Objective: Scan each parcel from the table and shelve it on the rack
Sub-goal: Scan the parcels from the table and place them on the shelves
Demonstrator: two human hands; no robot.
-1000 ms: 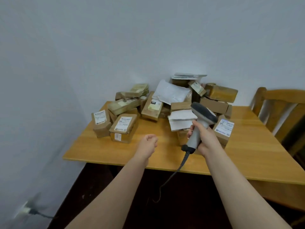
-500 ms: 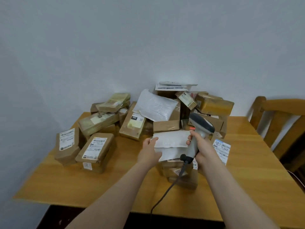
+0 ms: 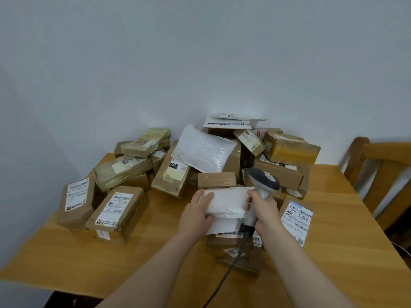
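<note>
The left hand (image 3: 195, 213) grips a white padded mailer parcel (image 3: 226, 202); the right hand (image 3: 264, 210) beside it holds a grey corded handheld scanner (image 3: 262, 185).

Smooth wooden table (image 3: 66, 252), tape-glossy cardboard boxes (image 3: 121, 171), white plastic mailer (image 3: 226, 202), grey plastic scanner (image 3: 264, 181).

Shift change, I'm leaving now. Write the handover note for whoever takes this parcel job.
Left hand grips the left edge of a white mailer at the front of the pile.
Right hand holds the scanner; its fingertips touch the mailer's right edge.
Other parcels lie heaped on the table; the rack is out of view.
Done: mailer picked out. Left: scan it, shelve it, then work through the heap.
</note>
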